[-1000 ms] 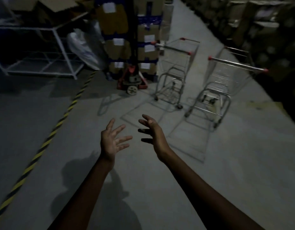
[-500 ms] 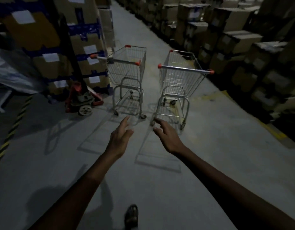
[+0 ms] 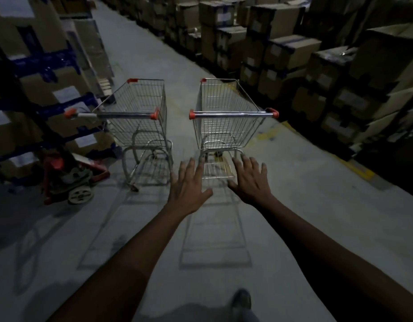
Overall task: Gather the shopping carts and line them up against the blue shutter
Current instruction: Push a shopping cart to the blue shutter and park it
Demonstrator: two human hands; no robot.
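Single head-worn wide-angle view, facing forward and down a warehouse aisle.
Looks from the wearer's head over both outstretched arms. The left hand (image 3: 189, 182) and right hand (image 3: 249, 180) are near, mid-frame. The left cart (image 3: 140, 122) and right cart (image 3: 224, 119) stand just beyond. A shoe (image 3: 241, 300) is at the bottom edge. Stacked boxes (image 3: 293, 52) bend at the frame edges.

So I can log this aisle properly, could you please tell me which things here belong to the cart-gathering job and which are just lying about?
Job: left cart; right cart; left hand and right hand, both reaching out and holding nothing.
Lying about: pallet jack; boxes.
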